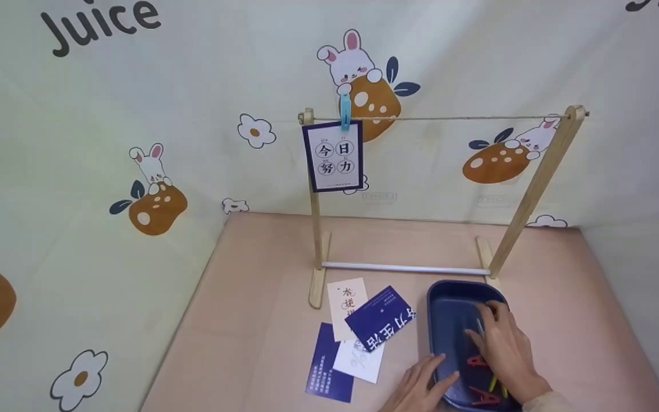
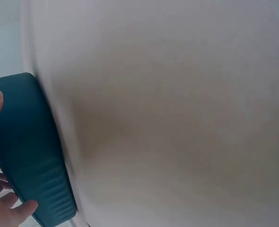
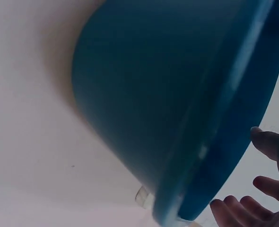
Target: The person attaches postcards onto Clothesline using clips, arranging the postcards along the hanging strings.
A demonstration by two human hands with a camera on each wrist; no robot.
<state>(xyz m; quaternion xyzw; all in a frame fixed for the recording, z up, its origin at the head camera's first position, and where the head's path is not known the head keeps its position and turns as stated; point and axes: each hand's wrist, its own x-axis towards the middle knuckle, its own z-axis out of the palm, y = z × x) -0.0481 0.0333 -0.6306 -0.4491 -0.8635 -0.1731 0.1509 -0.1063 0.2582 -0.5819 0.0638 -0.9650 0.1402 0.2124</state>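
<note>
A dark blue tray (image 1: 438,320) stands at the lower right in the head view. Over its inside, my right hand (image 1: 507,349) reaches with thumb and fingers apart, around a slim pale blue piece (image 1: 480,327); the right wrist view shows nothing between the fingers. Along the tray's left rim rests my left hand (image 1: 418,383), fingers extended, fingertips right at the edge. Red clothespins (image 1: 484,395) and yellow-green pieces (image 1: 493,382) lie in the tray near the right wrist. Both wrist views show the tray's outer wall (image 2: 30,142) close to the fingers.
Behind the tray stands a wooden frame (image 1: 538,189) with a string (image 1: 449,118) across its top. A light blue clothespin (image 1: 345,111) holds a blue-bordered card (image 1: 335,163) on it. Left of the tray, several cards (image 1: 381,317) lie overlapping on the pinkish surface (image 1: 249,320).
</note>
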